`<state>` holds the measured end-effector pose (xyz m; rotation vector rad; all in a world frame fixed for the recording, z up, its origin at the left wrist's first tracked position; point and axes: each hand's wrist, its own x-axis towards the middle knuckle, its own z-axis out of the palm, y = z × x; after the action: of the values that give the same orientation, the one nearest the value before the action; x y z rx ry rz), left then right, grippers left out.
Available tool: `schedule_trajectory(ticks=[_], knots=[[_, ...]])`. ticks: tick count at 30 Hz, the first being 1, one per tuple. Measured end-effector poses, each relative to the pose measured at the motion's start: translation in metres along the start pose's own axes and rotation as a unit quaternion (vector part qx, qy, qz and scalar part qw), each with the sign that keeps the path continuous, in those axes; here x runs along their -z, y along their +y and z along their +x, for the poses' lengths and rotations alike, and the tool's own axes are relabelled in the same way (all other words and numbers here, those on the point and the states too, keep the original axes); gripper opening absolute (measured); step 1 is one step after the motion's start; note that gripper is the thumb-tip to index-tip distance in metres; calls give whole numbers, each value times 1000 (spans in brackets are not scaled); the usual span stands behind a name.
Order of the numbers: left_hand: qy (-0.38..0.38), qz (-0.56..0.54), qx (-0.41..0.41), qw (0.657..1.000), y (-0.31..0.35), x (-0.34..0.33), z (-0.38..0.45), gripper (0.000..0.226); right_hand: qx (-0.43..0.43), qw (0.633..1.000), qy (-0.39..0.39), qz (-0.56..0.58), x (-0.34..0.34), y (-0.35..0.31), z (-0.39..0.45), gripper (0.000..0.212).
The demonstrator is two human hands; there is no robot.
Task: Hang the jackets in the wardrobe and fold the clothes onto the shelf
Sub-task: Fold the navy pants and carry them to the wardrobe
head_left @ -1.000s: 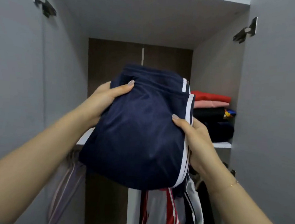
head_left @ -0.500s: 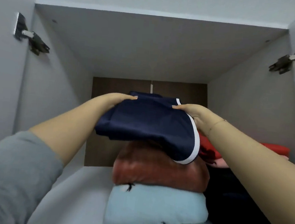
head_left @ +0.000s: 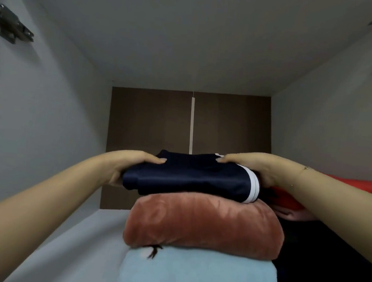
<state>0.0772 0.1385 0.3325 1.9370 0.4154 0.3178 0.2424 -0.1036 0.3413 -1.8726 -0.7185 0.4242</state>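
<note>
Both hands have a grip on the folded navy garment: the left hand clasps its left end with the thumb laid over the top and fingers tucked beneath, and the right hand clasps the right end by the white stripes, thumb on top. That garment lies flat on a folded rust-coloured piece, which in turn sits on a folded light blue piece, the three forming one stack on the white shelf inside the wardrobe. Just right of the stack is a second pile, with a red item on top and dark fabric below; it is partly hidden by the right forearm, so its make-up is unclear. Dark hinges show on the upper side walls.
</note>
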Motion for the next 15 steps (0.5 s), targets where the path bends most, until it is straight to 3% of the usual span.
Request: schedule_trajectory(ticks=[3, 6, 9, 11, 13, 15], knots=[[40, -1, -20, 999, 21, -9, -4, 38, 28, 997, 67, -37, 6, -19, -10, 21], [55, 6, -61, 997, 35, -21, -4, 36, 84, 973, 165, -140, 22, -30, -22, 31], [70, 93, -71, 991, 24, -31, -4, 38, 32, 962, 90, -258, 18, -13, -33, 37], [60, 147, -65, 985, 19, -32, -10, 45, 17, 917, 82, -389, 9, -2, -38, 52], [68, 246, -74, 964, 23, -29, -19, 60, 61, 871, 147, -466, 6, -3, -40, 70], [143, 345, -121, 920, 37, -28, -26, 71, 139, 864, 169, -453, 4, -16, -47, 69]])
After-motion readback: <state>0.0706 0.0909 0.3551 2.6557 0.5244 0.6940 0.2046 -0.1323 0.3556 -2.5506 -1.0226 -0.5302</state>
